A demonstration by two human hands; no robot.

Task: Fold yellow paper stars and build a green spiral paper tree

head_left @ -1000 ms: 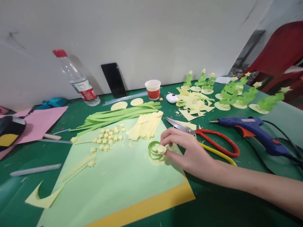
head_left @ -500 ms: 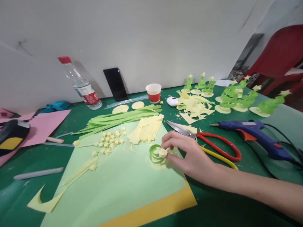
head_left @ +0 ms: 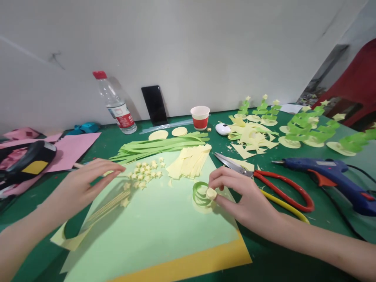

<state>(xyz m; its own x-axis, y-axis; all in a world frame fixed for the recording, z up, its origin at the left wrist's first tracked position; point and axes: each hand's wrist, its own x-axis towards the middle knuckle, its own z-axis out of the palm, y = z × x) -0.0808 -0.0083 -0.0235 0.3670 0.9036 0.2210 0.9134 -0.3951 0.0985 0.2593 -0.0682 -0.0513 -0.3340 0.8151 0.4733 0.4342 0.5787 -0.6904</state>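
Note:
My right hand (head_left: 235,192) pinches a small pale yellow paper star (head_left: 211,193) at the edge of a green paper strip curled into loops (head_left: 201,193). Beneath the curl lies a pale paper disc (head_left: 205,209) on the light green sheet (head_left: 164,227). Over the sheet's left side, my left hand (head_left: 85,182) is stretched out, thumb and fingers slightly apart, with nothing visible in them. Its fingertips are close to a cluster of paper stars (head_left: 145,172). Thin yellow strips (head_left: 107,207) lie below that hand.
Scissors (head_left: 279,188) and a blue glue gun (head_left: 320,168) lie on the right. Behind are green strips (head_left: 158,147), yellow strips (head_left: 189,160), a paper cup (head_left: 200,117), a bottle (head_left: 119,105), a phone (head_left: 154,105), paper scraps (head_left: 251,135) and finished star stands (head_left: 299,127).
My left hand has come into view from the left and reached above the sheet near the stars. The right hand keeps its pinch on the star. The view has turned slightly left.

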